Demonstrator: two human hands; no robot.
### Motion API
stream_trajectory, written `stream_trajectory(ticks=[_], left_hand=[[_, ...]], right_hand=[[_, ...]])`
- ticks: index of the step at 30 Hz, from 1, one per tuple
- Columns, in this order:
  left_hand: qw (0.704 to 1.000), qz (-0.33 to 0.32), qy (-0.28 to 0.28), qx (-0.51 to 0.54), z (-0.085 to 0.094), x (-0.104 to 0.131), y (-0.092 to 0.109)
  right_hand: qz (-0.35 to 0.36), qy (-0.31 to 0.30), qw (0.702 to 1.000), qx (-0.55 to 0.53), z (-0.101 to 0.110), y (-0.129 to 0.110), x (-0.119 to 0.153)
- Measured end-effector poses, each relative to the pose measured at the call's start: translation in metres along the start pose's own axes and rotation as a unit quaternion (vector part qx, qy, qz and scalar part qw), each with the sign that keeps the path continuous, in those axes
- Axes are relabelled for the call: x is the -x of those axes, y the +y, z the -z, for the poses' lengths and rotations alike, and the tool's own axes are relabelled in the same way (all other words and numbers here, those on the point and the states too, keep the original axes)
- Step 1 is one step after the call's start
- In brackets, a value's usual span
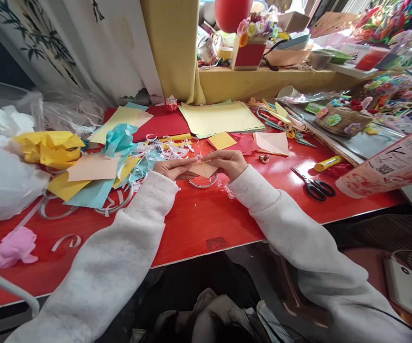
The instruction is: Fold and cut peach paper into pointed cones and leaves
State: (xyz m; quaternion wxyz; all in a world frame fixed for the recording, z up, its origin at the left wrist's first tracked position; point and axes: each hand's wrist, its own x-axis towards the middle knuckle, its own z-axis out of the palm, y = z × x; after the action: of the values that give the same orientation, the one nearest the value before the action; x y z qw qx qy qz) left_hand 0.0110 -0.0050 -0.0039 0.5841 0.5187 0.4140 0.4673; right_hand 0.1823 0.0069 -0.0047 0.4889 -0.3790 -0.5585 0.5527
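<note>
Between both hands, above the red table, is a small folded piece of peach paper (201,169) with creases showing. My left hand (173,167) pinches its left side, thumb on top and fingers beneath. On the other side my right hand (230,162) grips the upper right part, its thumb and fingers closed on the paper. Just below the paper a roll of tape (204,182) lies on the table, partly covered. A yellow paper square (222,140) and a stack of peach sheets (272,143) lie beyond the right hand.
Black scissors (313,185) and a yellow glue stick (328,163) lie to the right, near a large tilted cup (384,164). White paper curls (172,148), crumpled yellow paper (50,148) and a plastic bag (5,176) crowd the left. Pale yellow sheets (222,118) lie at the back.
</note>
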Motion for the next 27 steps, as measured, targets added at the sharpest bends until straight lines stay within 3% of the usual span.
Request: stream_trajectory(ticks=[7, 16, 27], left_hand=[[1.000, 0.006, 0.006, -0.020, 0.000, -0.001, -0.005], [0.997, -0.031, 0.015, -0.063, -0.003, -0.006, -0.015], [0.997, 0.029, 0.002, -0.068, -0.002, -0.009, -0.012]], right_hand=[[-0.088, -0.041, 0.995, -0.011, -0.001, -0.003, -0.002], [-0.061, -0.032, 0.993, 0.098, 0.000, 0.010, -0.006], [-0.004, -0.015, 0.985, 0.169, 0.003, 0.011, -0.006]])
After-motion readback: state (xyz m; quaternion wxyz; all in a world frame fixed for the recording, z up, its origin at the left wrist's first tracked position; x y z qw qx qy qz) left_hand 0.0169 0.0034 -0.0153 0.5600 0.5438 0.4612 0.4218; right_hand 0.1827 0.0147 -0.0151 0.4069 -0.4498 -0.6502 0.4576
